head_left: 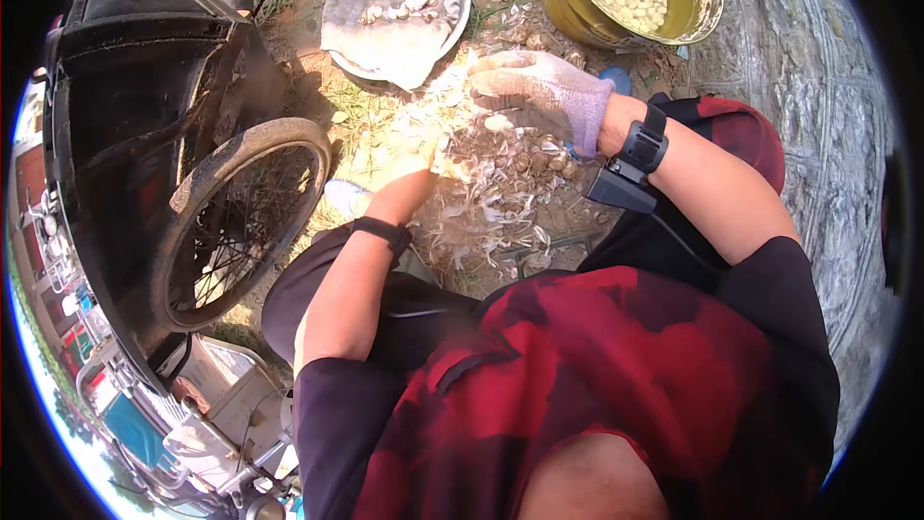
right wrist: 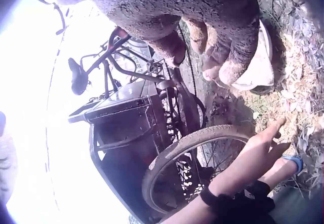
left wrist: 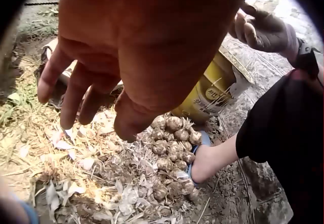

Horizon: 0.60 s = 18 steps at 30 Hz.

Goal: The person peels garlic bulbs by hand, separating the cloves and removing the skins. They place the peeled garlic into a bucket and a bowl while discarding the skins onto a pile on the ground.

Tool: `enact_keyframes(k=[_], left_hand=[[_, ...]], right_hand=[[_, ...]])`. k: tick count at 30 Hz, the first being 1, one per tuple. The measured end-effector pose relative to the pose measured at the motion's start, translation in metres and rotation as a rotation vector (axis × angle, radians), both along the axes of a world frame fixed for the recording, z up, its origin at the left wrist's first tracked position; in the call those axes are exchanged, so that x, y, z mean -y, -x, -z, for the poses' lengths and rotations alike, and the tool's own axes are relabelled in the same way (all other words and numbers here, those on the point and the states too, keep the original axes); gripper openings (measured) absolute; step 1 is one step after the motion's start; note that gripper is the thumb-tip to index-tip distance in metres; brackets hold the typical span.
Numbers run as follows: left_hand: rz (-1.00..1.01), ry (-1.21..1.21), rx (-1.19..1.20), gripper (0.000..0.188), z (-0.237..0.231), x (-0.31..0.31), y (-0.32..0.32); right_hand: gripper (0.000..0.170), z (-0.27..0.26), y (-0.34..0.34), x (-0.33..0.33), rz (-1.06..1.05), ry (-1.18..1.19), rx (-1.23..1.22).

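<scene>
My bare left hand (left wrist: pixel 152 47) hovers over garlic skins (left wrist: pixel 126 193), its fingers spread loosely downward with nothing between them. In the head view bright sun washes out this left hand (head_left: pixel 409 173). The right hand (head_left: pixel 544 96) wears a dirty knitted glove (right wrist: pixel 202 6) with bare fingertips. Its fingers bend loosely, a gap showing between thumb and fingers. Whole garlic bulbs (left wrist: pixel 174 138) lie heaped beside a foot in a blue slipper. Ahead, a metal basin (head_left: pixel 464 0) holds a pale sheet (head_left: pixel 385 43) with garlic cloves (head_left: pixel 414 5) on it.
A yellow bucket (head_left: pixel 566 5) full of peeled cloves stands at the far right. On the left is a dark cart (head_left: pixel 125 67) with a spoked wheel (head_left: pixel 207 173). Grey wrinkled sheeting (head_left: pixel 818 135) covers the ground to the right.
</scene>
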<state>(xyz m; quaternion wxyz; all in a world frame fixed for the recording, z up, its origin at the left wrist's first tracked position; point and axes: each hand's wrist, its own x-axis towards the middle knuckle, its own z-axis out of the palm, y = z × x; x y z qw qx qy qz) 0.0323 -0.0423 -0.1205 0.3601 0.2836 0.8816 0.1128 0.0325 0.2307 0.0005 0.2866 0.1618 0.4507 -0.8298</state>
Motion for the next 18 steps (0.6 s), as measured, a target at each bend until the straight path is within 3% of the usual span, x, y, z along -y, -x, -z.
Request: enact_keyframes(k=[1,2,4,8,9,13,15,18], left_hand=[[0.163,0.154,0.024,0.041,-0.004,0.002,-0.002],[0.172,0.158,0.033,0.041,-0.008,0.0,-0.006],[-0.04,-0.006,0.154,0.039,-0.019,-0.008,-0.014],[0.032,-0.093,0.209,0.037,0.005,-0.015,-0.021],[0.062,-0.179,0.187,0.036,0.01,-0.019,-0.021],[0.043,-0.107,0.236,0.033,0.035,-0.062,-0.016],[0.049,-0.119,0.237,0.032,0.052,-0.081,-0.019],[0.049,-0.147,0.251,0.03,0.105,-0.101,-0.035]], right_hand=[[0.023,0.001,0.004,-0.007,-0.024,-0.035,-0.107],[0.022,0.002,0.008,-0.015,-0.044,-0.071,-0.214],[0.022,-0.004,0.009,-0.024,-0.011,-0.217,-0.171],[0.021,-0.021,0.01,-0.033,0.054,-0.256,-0.273],[0.021,-0.025,0.01,-0.038,0.028,-0.297,-0.432],[0.027,-0.033,0.004,-0.047,0.108,-0.134,-0.25],[0.031,-0.042,-0.001,-0.051,0.112,-0.179,-0.258],[0.041,-0.025,0.002,-0.061,0.066,-0.115,-0.095]])
